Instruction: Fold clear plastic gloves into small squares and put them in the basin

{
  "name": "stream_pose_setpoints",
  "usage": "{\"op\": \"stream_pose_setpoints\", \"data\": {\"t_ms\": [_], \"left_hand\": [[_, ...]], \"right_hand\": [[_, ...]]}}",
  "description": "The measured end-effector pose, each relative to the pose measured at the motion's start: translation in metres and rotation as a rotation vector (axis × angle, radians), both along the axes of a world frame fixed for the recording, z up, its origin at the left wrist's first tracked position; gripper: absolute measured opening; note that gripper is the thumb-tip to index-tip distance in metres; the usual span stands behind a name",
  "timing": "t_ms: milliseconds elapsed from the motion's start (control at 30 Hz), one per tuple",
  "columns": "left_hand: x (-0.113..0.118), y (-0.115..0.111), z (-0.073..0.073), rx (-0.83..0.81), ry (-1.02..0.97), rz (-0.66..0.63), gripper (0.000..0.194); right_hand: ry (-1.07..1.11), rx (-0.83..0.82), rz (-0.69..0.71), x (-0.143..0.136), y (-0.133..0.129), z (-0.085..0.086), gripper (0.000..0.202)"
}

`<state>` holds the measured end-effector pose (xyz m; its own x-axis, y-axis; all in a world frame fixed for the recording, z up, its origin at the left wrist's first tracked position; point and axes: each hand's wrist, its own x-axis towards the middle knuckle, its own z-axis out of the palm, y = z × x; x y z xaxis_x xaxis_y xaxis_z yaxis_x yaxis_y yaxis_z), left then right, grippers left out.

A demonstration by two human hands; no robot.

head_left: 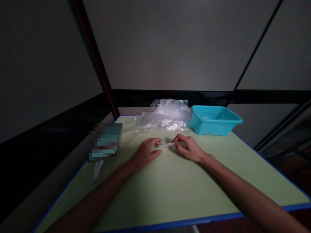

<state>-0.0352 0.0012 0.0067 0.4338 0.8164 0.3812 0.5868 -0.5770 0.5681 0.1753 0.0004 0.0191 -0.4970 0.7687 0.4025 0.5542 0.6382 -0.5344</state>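
Note:
Between my two hands is a thin, pale white strip, just above or on the table; its exact kind cannot be made out. My right hand pinches the strip's right end between thumb and fingers. At the other end, my left hand has its thumb spread from its fingers. Its fingertips come close to the strip's left end, and whether they touch it is unclear. Beyond both hands lies a heap of clear plastic bags, crumpled and shiny.
A turquoise plastic basin stands at the back right of the pale green, blue-edged table. On the left edge lies a blurred-out package, with a whitish strip by it. Dark-banded wall panels rise behind the table.

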Motion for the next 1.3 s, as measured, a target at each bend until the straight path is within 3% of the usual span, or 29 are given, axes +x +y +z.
{"op": "stream_pose_setpoints", "data": {"t_ms": [167,433,600,867,1300], "left_hand": [[0.007,0.002,0.0,-0.163,-0.256,0.026,0.013],[0.014,0.004,0.0,-0.474,-0.609,-0.005,0.024],[0.013,0.002,0.004,-0.501,-0.655,0.038,0.027],[0.012,0.003,0.004,-0.523,-0.667,0.056,0.028],[0.013,0.002,0.006,-0.545,-0.682,0.045,0.028]], "right_hand": [[0.381,-0.226,0.012,-0.007,0.002,-0.003,0.001],[0.683,-0.45,-0.036,-0.012,0.008,-0.004,0.003],[0.779,-0.558,-0.084,-0.015,0.008,-0.006,0.009],[0.867,-0.776,-0.056,-0.02,0.003,-0.007,0.04],[0.983,-0.9,-0.158,-0.021,0.005,-0.007,0.042]]}}
